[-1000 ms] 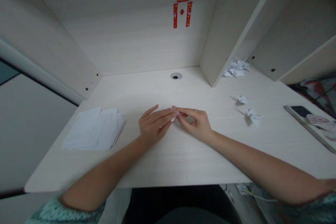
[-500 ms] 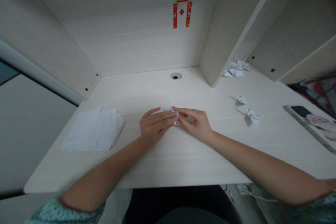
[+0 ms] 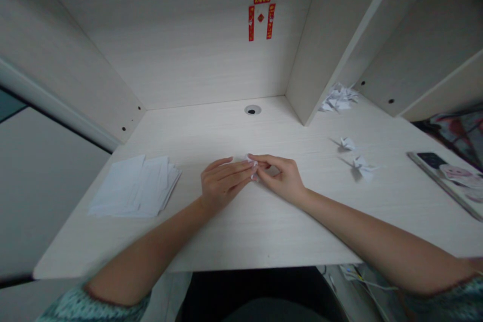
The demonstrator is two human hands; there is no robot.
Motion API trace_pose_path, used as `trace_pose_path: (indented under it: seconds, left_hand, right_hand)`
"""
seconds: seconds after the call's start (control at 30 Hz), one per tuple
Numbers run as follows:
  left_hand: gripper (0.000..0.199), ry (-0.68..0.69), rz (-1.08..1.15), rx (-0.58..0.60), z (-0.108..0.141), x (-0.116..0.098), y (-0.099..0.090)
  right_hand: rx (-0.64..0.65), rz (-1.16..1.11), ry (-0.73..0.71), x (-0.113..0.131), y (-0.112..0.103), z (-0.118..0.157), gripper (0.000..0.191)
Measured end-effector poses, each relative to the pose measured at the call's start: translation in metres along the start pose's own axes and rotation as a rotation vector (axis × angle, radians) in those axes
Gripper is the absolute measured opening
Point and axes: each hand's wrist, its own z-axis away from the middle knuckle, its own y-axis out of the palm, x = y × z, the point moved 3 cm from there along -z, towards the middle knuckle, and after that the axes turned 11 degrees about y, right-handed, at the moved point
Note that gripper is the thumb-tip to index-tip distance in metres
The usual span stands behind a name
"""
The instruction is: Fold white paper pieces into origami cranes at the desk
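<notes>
A small folded white paper (image 3: 253, 167) is between my two hands at the middle of the desk, mostly covered by fingers. My left hand (image 3: 225, 179) grips it from the left, its long fingers stretched across the paper. From the right, my right hand (image 3: 281, 173) pinches the same paper between thumb and fingertips. To the right, a folded paper crane (image 3: 363, 166) lies on the desk, with a smaller paper crane (image 3: 347, 144) behind it. A stack of white paper sheets (image 3: 132, 186) is spread to the left of my left hand.
More folded white paper pieces (image 3: 339, 98) are heaped behind the upright divider (image 3: 320, 70). A flat tablet-like thing with a picture on it (image 3: 453, 176) lies at the right. The desk (image 3: 226, 246) has a round cable hole (image 3: 252, 109) near the back panel.
Both hands keep nearly the same place around the folded paper. My left fingers have shifted very slightly on it.
</notes>
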Motion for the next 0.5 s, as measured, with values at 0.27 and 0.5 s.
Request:
trace_pose_path:
  seconds: [0.27, 0.5]
  left_hand:
    - [0.021, 0.050, -0.017, -0.022, -0.0020, -0.0020, -0.0026]
    - [0.014, 0.033, -0.022, -0.030, -0.0021, -0.0033, -0.0032]
  right_hand:
    - [0.008, -0.036, 0.000, -0.0014, 0.0002, -0.0002, 0.028]
    - [0.035, -0.035, -0.009, 0.0032, -0.0011, 0.0001, 0.029]
